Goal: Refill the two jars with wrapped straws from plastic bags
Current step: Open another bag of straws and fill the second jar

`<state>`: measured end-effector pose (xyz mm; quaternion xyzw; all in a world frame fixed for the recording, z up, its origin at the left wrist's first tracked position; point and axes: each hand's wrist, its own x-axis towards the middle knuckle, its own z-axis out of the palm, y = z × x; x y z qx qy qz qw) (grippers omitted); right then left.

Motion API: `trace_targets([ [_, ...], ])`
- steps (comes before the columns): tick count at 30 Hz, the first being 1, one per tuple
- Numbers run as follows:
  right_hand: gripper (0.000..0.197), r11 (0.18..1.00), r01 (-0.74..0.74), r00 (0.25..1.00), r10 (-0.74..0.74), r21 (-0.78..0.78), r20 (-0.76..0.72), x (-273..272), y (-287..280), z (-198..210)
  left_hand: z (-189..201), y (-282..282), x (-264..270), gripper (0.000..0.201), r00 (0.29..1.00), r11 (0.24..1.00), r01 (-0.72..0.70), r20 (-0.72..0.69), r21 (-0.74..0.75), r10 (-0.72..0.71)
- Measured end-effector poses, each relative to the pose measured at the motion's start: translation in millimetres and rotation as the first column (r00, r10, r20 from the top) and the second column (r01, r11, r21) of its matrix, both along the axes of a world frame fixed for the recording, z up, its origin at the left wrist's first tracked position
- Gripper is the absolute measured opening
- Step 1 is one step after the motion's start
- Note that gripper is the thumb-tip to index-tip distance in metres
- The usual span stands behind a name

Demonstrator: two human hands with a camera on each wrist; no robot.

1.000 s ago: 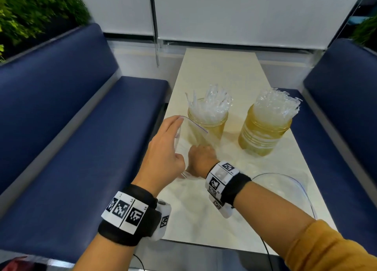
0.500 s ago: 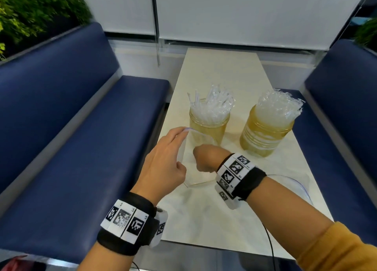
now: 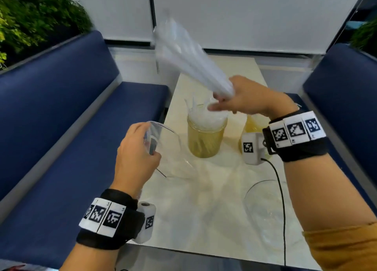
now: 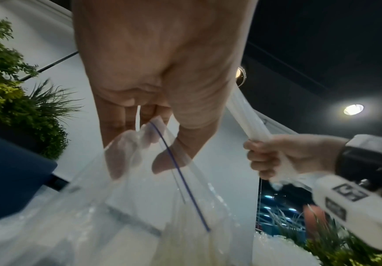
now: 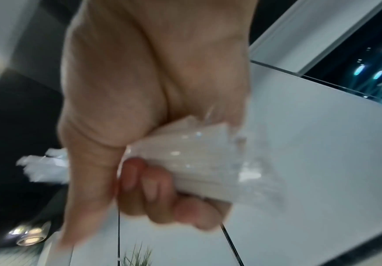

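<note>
My right hand [image 3: 226, 99] grips a bundle of wrapped straws [image 3: 187, 56] by its lower end, raised and slanting up to the left over the left jar [image 3: 206, 136]; the same bundle [image 5: 208, 162] sits in curled fingers in the right wrist view. The left jar is amber and stuffed with straws. My right wrist hides most of the right jar [image 3: 252, 125]. My left hand [image 3: 140, 146] pinches the mouth of a clear zip bag [image 3: 173, 154] at the table's left edge; the bag [image 4: 162, 207] hangs below the fingers in the left wrist view.
A second clear bag [image 3: 263, 207] lies flat on the cream table [image 3: 193, 219] near my right forearm, with a thin black cable [image 3: 281, 199] running over it. Blue bench seats [image 3: 61, 148] flank the table on both sides. Plants stand behind the left bench.
My right hand has come out of the bag and risen over the left jar with a bundle of straws. My left hand has closed on the bag's mouth.
</note>
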<state>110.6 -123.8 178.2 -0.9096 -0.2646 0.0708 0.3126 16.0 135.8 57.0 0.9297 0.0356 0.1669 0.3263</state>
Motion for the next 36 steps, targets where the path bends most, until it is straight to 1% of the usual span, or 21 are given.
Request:
trace_targets([
  [1, 0.033, 0.986, 0.048, 0.998, -0.054, 0.161, 0.034, 5, 5, -1, 1, 0, 1, 0.062, 1.0, 1.0, 0.003, 0.007, -0.014, -0.003],
  [2, 0.034, 0.941, 0.096, 0.993, -0.111, 0.324, 0.029, 12, 11, -5, 3, -1, 2, 0.062, 1.0, 1.0, 0.007, 0.014, -0.027, -0.007],
  [4, 0.032, 0.792, 0.143, 0.987, -0.161, 0.593, -0.023, 33, 24, -15, 4, -2, 4, 0.061, 1.0, 0.999, 0.013, 0.028, -0.033, -0.012],
  [6, 0.023, 0.654, 0.179, 0.979, -0.194, 0.735, -0.065, 57, 34, -29, 3, -2, 6, 0.06, 0.999, 0.999, 0.025, 0.031, -0.033, -0.024],
  [8, 0.013, 0.57, 0.224, 0.966, -0.237, 0.79, -0.103, 81, 38, -43, 2, -3, 6, 0.06, 0.998, 0.998, 0.051, 0.036, -0.04, -0.05],
  [9, 0.01, 0.55, 0.251, 0.958, -0.261, 0.796, -0.121, 90, 39, -52, 2, -3, 6, 0.06, 0.997, 0.997, 0.063, 0.038, -0.042, -0.062],
  [11, 0.006, 0.551, 0.303, 0.943, -0.291, 0.778, -0.161, 105, 40, -70, 1, -3, 5, 0.061, 0.996, 0.996, 0.078, 0.04, -0.046, -0.076],
  [14, 0.008, 0.599, 0.392, 0.917, -0.318, 0.698, -0.243, 117, 38, -98, 0, 0, 4, 0.062, 0.997, 0.995, 0.076, 0.033, -0.064, -0.074],
  [17, 0.016, 0.579, 0.503, 0.861, -0.398, 0.642, -0.315, 120, 34, -113, -1, 5, 3, 0.063, 0.997, 0.995, 0.073, 0.04, -0.07, -0.071],
  [19, 0.023, 0.56, 0.523, 0.849, -0.409, 0.643, -0.334, 117, 34, -112, -1, 8, 3, 0.063, 0.996, 0.995, 0.074, 0.047, -0.06, -0.071],
  [22, 0.04, 0.542, 0.469, 0.873, -0.403, 0.697, -0.274, 115, 35, -103, 0, 8, 4, 0.064, 0.996, 0.995, 0.08, 0.045, -0.055, -0.077],
  [23, 0.038, 0.53, 0.449, 0.878, -0.413, 0.72, -0.243, 116, 35, -100, 0, 7, 5, 0.064, 0.996, 0.995, 0.082, 0.044, -0.055, -0.08],
  [25, 0.024, 0.508, 0.443, 0.869, -0.445, 0.738, -0.215, 118, 37, -99, -2, 5, 7, 0.065, 0.995, 0.994, 0.09, 0.047, -0.058, -0.087],
  [26, 0.02, 0.523, 0.457, 0.862, -0.459, 0.719, -0.214, 119, 39, -100, -3, 5, 8, 0.065, 0.995, 0.994, 0.093, 0.051, -0.059, -0.09],
  [27, 0.023, 0.56, 0.475, 0.855, -0.475, 0.679, -0.206, 120, 40, -104, -4, 4, 9, 0.065, 0.994, 0.994, 0.094, 0.055, -0.058, -0.091],
  [29, 0.034, 0.664, 0.494, 0.853, -0.494, 0.561, -0.167, 121, 41, -111, -4, 3, 11, 0.065, 0.993, 0.993, 0.099, 0.065, -0.059, -0.095],
  [31, 0.039, 0.717, 0.488, 0.863, -0.483, 0.497, -0.151, 120, 40, -113, -1, 1, 12, 0.065, 0.992, 0.992, 0.107, 0.076, -0.068, -0.102],
  [33, 0.033, 0.73, 0.475, 0.871, -0.469, 0.491, -0.146, 116, 39, -107, 2, -1, 12, 0.066, 0.991, 0.992, 0.106, 0.09, -0.072, -0.1],
  [34, 0.028, 0.722, 0.467, 0.873, -0.467, 0.511, -0.138, 115, 39, -104, 4, -2, 11, 0.066, 0.991, 0.992, 0.105, 0.096, -0.075, -0.097],
  [35, 0.029, 0.701, 0.454, 0.875, -0.467, 0.55, -0.127, 114, 39, -101, 5, -3, 11, 0.065, 0.99, 0.991, 0.105, 0.103, -0.077, -0.097],
  [36, 0.038, 0.672, 0.436, 0.878, -0.464, 0.599, -0.119, 112, 38, -97, 6, -3, 11, 0.065, 0.989, 0.991, 0.108, 0.106, -0.078, -0.1],
])
